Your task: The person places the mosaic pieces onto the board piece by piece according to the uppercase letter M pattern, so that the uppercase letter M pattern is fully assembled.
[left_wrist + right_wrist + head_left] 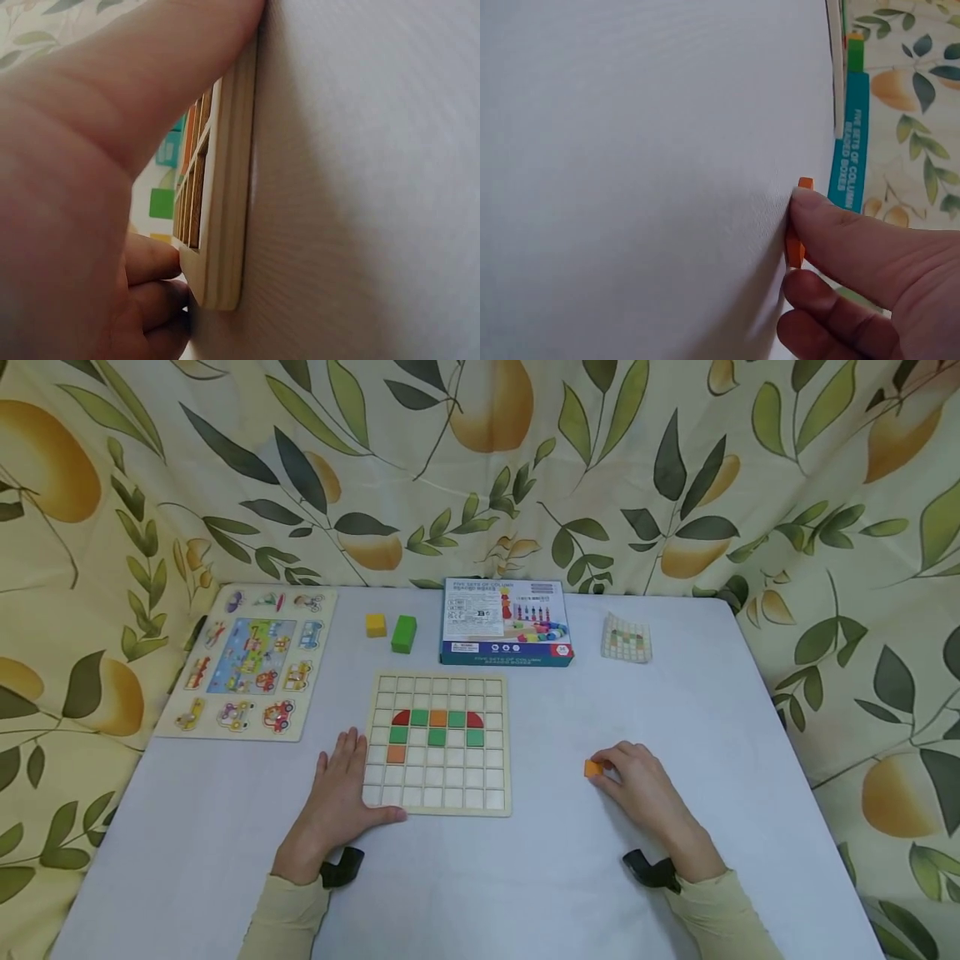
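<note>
A square wooden grid board [454, 777] lies in front of me. Red quarter-round, green and orange square tiles [438, 718] fill some of its cells. My left hand [339, 789] lies at the board's lower left corner, fingers straight along the left side, thumb at the bottom edge. In the left wrist view the thumb passes close over the board's edge [229, 195]. To the right of the board, my right hand [637, 785] pinches a small orange square tile [795, 244] between thumb and fingers, low at the tabletop.
A peg puzzle board [281, 727] with vehicle pictures lies at the left. Behind the grid stand stacked yellow tiles [376, 626], stacked green tiles [403, 634] and a beaded-boxes carton [506, 622]. A small pattern card [626, 639] lies at the back right. Patterned cloth [480, 485] hangs behind.
</note>
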A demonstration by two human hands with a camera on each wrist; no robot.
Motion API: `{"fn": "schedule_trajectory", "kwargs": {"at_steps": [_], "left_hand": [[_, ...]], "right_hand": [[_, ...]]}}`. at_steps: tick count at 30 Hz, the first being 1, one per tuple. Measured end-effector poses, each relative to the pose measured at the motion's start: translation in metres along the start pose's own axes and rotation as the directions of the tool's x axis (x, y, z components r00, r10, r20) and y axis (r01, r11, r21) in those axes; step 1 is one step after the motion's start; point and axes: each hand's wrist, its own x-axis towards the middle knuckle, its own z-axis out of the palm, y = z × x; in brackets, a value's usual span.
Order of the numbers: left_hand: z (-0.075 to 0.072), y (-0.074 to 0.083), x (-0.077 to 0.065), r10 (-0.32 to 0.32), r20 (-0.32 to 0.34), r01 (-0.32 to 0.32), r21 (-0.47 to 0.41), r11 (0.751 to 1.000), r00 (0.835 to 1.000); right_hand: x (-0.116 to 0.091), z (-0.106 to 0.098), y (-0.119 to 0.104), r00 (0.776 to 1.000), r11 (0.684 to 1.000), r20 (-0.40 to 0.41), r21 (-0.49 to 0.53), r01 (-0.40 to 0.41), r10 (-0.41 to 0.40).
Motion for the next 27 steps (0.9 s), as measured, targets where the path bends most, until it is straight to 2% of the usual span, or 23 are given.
{"fn": "schedule_trajectory", "kwargs": {"at_steps": [5,10,18,27], "left_hand": [[0.001,0.000,0.001,0.001,-0.002,-0.001,0.010,1.000,1.000],[0.001,0.000,0.001,0.003,-0.006,-0.003,0.013,1.000,1.000],[0.001,0.001,-0.001,0.002,-0.011,-0.002,0.003,1.000,1.000],[0.001,0.001,-0.001,0.005,-0.025,-0.004,0.017,1.000,1.000]], "right_hand": [[0.008,0.007,-0.007,1.000,1.000,-0.010,0.022,-0.005,0.006],[0.023,0.013,-0.026,1.000,0.999,-0.003,0.036,0.016,-0.016],[0.048,0.027,-0.062,0.995,0.996,0.044,0.026,0.085,-0.086],[0.068,0.039,-0.093,0.982,0.984,0.066,-0.003,0.178,-0.177]]}}
